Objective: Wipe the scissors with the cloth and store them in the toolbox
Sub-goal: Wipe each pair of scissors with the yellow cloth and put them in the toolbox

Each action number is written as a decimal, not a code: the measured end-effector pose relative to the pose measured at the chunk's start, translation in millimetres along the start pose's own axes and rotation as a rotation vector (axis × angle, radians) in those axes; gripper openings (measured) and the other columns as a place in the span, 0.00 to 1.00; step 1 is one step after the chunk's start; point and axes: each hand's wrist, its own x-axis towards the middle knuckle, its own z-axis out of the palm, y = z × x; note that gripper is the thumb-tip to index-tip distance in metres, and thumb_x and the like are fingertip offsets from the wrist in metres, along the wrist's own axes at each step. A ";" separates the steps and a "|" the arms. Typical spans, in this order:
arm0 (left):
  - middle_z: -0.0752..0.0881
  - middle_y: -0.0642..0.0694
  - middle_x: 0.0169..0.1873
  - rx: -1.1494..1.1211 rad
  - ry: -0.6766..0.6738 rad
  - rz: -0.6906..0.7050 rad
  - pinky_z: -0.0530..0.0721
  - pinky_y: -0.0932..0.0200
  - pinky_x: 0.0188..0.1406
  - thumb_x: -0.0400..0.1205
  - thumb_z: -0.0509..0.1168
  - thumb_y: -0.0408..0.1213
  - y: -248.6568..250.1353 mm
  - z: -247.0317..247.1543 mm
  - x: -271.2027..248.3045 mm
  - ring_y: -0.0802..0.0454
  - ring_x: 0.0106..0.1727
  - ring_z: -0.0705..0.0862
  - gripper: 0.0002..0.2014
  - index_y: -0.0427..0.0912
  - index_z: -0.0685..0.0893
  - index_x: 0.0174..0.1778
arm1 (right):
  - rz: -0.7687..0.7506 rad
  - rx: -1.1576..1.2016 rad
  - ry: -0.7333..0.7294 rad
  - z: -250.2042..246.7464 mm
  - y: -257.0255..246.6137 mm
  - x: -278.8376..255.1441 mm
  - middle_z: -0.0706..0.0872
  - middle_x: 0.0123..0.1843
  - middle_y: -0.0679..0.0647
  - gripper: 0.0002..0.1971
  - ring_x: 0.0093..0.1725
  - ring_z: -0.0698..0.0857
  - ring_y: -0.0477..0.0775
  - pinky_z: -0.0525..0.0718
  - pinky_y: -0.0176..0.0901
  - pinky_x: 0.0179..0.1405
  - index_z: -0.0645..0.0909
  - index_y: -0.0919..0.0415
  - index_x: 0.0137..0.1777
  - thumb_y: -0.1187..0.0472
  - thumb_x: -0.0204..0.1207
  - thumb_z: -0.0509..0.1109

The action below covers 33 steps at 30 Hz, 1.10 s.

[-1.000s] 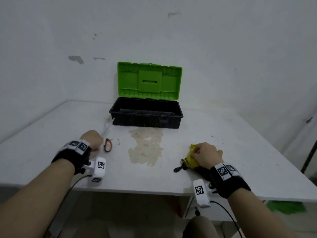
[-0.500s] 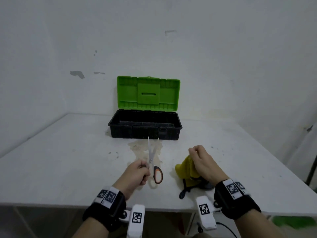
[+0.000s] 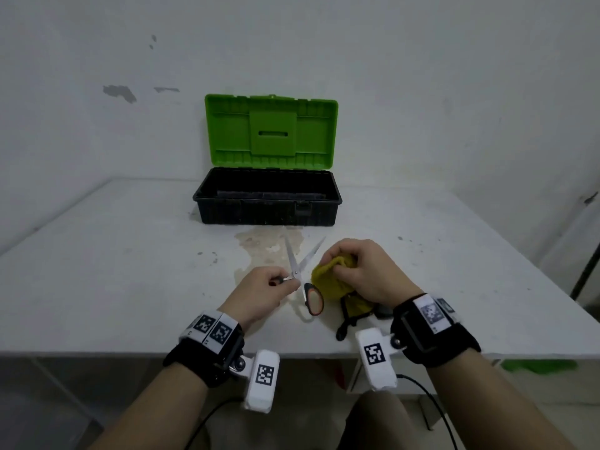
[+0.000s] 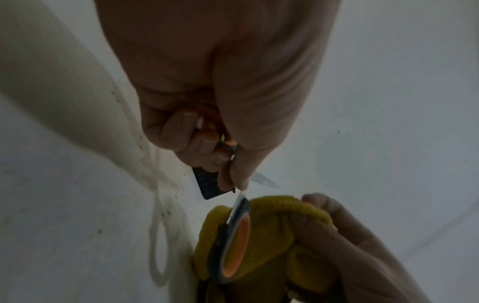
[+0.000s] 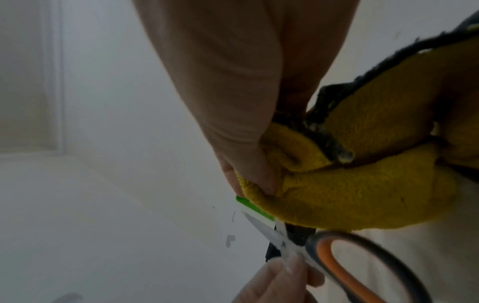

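The left hand [image 3: 263, 293] grips one handle of the scissors [image 3: 303, 272], blades spread above the table [image 3: 113, 271]. Just beside, the right hand [image 3: 363, 274] clutches the yellow cloth [image 3: 328, 277]. Only the head view shows the whole toolbox [image 3: 268, 203], open beyond both hands; the left wrist view shows curled fingers [image 4: 204, 143] around the handle.

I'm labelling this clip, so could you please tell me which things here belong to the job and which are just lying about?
Job:
orange-and-black-handled steel scissors
yellow terry cloth
black plastic toolbox with open green lid

Lying about:
small black object behind the right wrist
green item below the white table
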 end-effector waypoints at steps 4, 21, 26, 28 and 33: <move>0.77 0.51 0.27 -0.055 -0.050 -0.040 0.71 0.60 0.26 0.84 0.65 0.51 7.0 10.5 -2.5 0.55 0.27 0.72 0.14 0.47 0.90 0.42 | -0.127 -0.122 0.064 12.6 -6.1 2.2 0.85 0.42 0.41 0.09 0.41 0.82 0.40 0.80 0.32 0.39 0.80 0.48 0.46 0.62 0.70 0.75; 0.83 0.58 0.26 -0.066 0.077 0.092 0.76 0.61 0.34 0.85 0.63 0.51 15.9 44.9 -2.0 0.63 0.29 0.77 0.16 0.50 0.90 0.37 | 0.054 -0.084 0.262 36.6 20.8 -13.4 0.84 0.48 0.50 0.17 0.47 0.83 0.49 0.79 0.37 0.49 0.76 0.51 0.71 0.57 0.82 0.66; 0.85 0.53 0.30 -0.038 0.104 0.113 0.78 0.60 0.36 0.84 0.64 0.51 13.4 37.3 0.0 0.58 0.34 0.81 0.15 0.50 0.90 0.37 | -0.030 -0.057 0.349 22.4 13.1 -13.8 0.85 0.43 0.45 0.06 0.42 0.83 0.41 0.80 0.31 0.40 0.78 0.51 0.52 0.55 0.78 0.72; 0.82 0.58 0.26 -0.021 0.091 0.127 0.77 0.60 0.35 0.85 0.64 0.49 14.5 35.5 -0.9 0.60 0.31 0.78 0.15 0.48 0.90 0.37 | -0.139 -0.138 0.292 25.8 11.7 -13.7 0.83 0.49 0.46 0.07 0.47 0.81 0.42 0.80 0.33 0.48 0.84 0.53 0.52 0.59 0.75 0.74; 0.79 0.62 0.21 0.028 0.065 0.147 0.74 0.59 0.34 0.85 0.64 0.48 11.2 32.9 -3.2 0.62 0.26 0.75 0.16 0.47 0.90 0.37 | -0.180 -0.213 0.249 35.9 17.6 -13.4 0.80 0.48 0.49 0.07 0.44 0.81 0.46 0.82 0.37 0.44 0.89 0.54 0.52 0.58 0.76 0.73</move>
